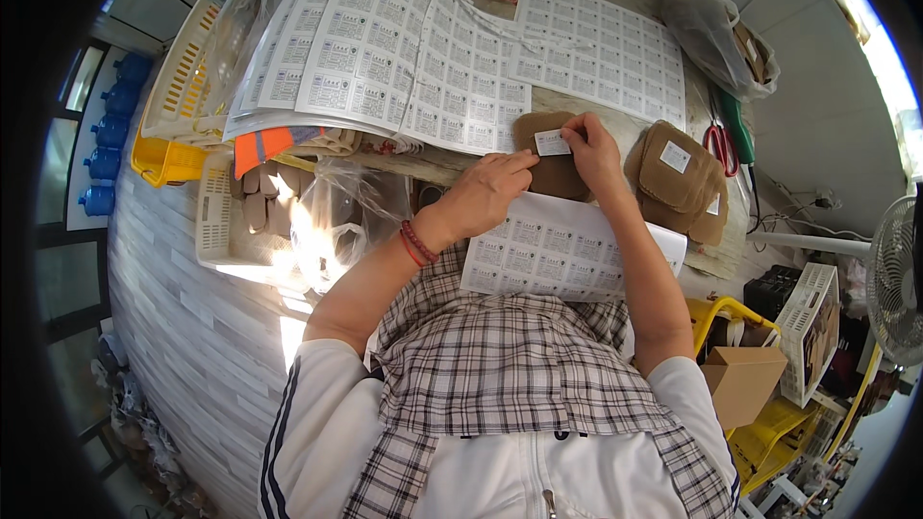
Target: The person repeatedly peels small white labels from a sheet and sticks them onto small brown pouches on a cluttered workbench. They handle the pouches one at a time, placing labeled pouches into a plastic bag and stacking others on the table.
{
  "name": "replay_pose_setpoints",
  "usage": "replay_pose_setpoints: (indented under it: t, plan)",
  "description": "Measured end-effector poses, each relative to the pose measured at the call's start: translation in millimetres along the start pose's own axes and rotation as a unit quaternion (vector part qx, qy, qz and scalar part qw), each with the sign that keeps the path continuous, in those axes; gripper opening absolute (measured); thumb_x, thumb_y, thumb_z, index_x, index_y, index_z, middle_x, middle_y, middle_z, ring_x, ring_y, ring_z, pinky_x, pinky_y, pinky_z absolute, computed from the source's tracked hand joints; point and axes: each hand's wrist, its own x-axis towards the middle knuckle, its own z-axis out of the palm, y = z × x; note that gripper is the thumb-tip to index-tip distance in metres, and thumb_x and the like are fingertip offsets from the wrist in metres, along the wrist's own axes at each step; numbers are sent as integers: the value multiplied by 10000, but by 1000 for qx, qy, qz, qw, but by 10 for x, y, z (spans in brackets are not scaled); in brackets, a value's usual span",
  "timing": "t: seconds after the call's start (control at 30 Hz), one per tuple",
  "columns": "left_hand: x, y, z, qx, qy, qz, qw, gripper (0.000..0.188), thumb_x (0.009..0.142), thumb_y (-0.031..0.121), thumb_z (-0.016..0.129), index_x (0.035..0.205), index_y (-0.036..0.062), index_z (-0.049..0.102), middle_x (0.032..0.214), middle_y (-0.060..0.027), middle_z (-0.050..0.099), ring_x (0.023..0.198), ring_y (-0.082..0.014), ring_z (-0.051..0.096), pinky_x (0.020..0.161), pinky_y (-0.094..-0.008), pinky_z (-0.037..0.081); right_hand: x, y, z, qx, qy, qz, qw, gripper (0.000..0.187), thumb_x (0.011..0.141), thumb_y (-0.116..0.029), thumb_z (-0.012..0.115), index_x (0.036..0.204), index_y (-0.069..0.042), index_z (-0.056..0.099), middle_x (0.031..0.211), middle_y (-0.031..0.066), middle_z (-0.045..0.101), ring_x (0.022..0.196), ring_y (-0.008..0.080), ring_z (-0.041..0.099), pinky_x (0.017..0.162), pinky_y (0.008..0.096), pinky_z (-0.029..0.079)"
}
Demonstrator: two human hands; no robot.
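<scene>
A brown rounded pad (558, 180) lies near the table's front edge, a white printed label (552, 142) on its upper part. My right hand (596, 152) pinches the label's right side between thumb and finger. From the left, my left hand (488, 194) reaches over with fingers stretched out, its fingertips resting on the pad by the label's lower left. Below the pad, a sheet of labels (548, 245) hangs over the edge toward my lap. To the right sits a pile of similar brown pads (678, 178), a white label on the top one.
Stacked label sheets (370, 34) cover the table's left side; another sheet (601, 43) lies farther back. Red-handled scissors (719, 149) and a plastic bag (721, 38) are at right. Crates (216, 221) flank me, with a fan (896, 279) far right.
</scene>
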Motion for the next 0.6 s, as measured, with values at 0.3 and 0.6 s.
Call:
replay_pose_setpoints:
  t: [0.3,0.6]
  plan:
    - [2,3,4,-2,11,4,1000,176,793,-15,493,949,-37,573,1310,-215,549,1155,-367,556,1011,-428,423,-27,-66,9,-60,8,6,998,131,918,-226,630,969,-106,608,891,126,700,832,331,664,733,406,502]
    - [19,37,-57,-26,-39,-43,998,89,883,41,550,938,-17,589,1315,-193,539,1176,-379,536,1008,-439,425,-66,-93,22,-71,25,-23,997,118,915,-213,625,957,-107,601,868,116,696,817,333,661,711,419,494]
